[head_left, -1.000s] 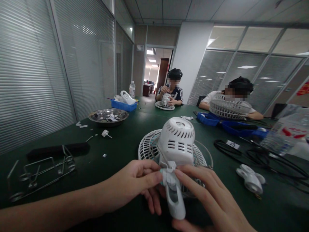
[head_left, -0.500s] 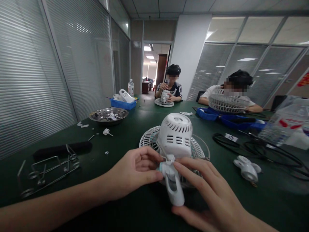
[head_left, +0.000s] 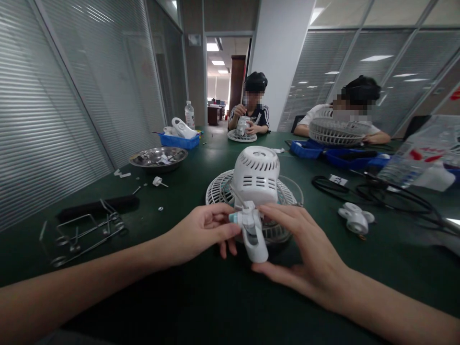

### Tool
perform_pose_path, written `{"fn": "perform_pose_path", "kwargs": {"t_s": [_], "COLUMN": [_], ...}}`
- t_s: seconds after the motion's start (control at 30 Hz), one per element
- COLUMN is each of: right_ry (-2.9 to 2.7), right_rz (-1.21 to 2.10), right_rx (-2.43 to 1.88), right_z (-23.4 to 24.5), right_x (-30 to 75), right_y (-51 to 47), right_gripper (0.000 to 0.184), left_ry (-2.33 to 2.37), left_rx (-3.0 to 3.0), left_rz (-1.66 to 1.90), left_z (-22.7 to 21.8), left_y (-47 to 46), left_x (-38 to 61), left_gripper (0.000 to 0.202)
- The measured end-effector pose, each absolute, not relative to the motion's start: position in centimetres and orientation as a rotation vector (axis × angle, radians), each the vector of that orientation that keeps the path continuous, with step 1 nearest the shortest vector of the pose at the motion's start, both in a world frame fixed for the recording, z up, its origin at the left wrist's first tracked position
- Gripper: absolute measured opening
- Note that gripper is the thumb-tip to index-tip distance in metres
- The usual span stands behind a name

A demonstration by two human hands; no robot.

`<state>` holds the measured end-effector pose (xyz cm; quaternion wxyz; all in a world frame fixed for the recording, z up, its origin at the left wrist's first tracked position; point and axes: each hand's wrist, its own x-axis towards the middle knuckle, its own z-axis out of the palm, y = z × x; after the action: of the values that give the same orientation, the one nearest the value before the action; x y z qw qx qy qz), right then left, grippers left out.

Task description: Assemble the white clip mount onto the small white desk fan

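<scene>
A white fan motor housing lies face down on its round grille on the dark green table. A white neck piece with a small teal part sticks out from the housing toward me. My left hand pinches the teal end of that neck from the left. From the right, my right hand has its fingers curled around the neck, with the thumb under its tip.
A wire stand and a black bar lie at the left. A steel bowl, blue trays, black cables, a white fitting and a plastic bottle surround the fan. Two other people work on fans across the table.
The view has tilted downward, so the fan and hands sit higher in the frame. Both hands stay on the neck piece; my right thumb has slid under its tip.
</scene>
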<state>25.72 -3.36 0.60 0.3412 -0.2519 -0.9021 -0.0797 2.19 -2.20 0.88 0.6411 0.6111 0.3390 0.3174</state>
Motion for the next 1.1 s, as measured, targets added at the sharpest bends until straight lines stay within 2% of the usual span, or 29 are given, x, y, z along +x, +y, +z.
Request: {"fn": "perform_pose_path", "kwargs": {"t_s": [0.1, 0.3, 0.4, 0.47, 0.8, 1.1], "right_ry": [-2.364, -2.353, -2.361, -2.362, -2.369, -2.41], "right_rz": [-0.133, -0.074, -0.052, -0.039, -0.064, -0.076], "right_rx": [-0.669, -0.65, -0.659, -0.655, -0.667, -0.666], "right_z": [0.7, 1.0, 1.0, 0.9, 0.7, 0.7], "right_x": [25.7, 25.6, 25.6, 25.7, 25.8, 25.8], "right_y": [-3.3, -3.5, -3.5, -3.5, -3.5, -3.5], "right_gripper": [0.063, 0.052, 0.052, 0.052, 0.047, 0.046], "left_ry": [0.85, 0.874, 1.007, 1.009, 0.807, 0.757], "left_rx": [1.45, 1.474, 1.471, 1.499, 1.273, 1.336], "left_rz": [0.818, 0.824, 0.775, 0.692, 0.613, 0.751], "left_z": [1.3, 1.1, 0.8, 0.7, 1.9, 1.1], "left_y": [-2.7, -2.5, -2.1, -1.9, -2.1, -1.7], "left_x": [2.0, 1.8, 1.9, 2.0, 1.5, 1.5], "left_gripper": [0.037, 0.029, 0.052, 0.058, 0.028, 0.038]}}
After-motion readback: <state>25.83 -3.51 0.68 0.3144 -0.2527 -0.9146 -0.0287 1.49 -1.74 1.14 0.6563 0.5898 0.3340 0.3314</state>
